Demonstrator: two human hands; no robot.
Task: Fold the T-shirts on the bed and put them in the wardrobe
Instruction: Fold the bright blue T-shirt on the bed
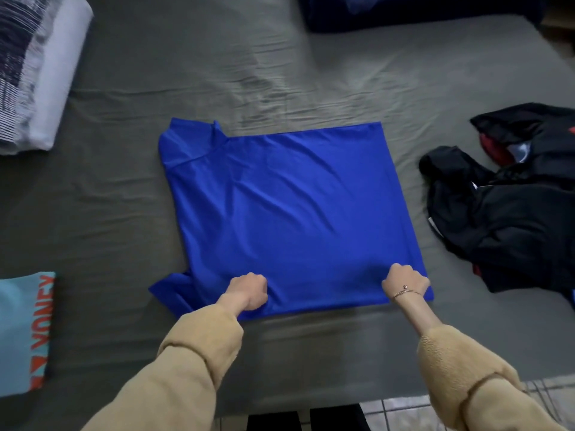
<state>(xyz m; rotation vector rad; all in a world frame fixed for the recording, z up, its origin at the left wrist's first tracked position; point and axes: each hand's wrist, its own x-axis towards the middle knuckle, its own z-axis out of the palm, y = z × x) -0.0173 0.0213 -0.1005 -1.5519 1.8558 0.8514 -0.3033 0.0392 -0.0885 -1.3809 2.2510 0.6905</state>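
Observation:
A bright blue T-shirt [286, 209] lies partly folded in the middle of the grey bed [124, 213], its collar toward the far left. My left hand [250, 290] grips its near edge left of centre, fingers curled into the cloth. At the near right corner, my right hand [406, 281] grips the fabric the same way; a thin bracelet sits on that wrist. Both arms wear tan sleeves.
A heap of black and red clothes [510, 194] lies to the right. A folded light-blue T-shirt with red lettering [26, 331] sits at the near left. A white and striped folded pile [34, 66] is at the far left, dark blue fabric [404, 10] at the far edge. Tiled floor [435, 412] shows below the bed.

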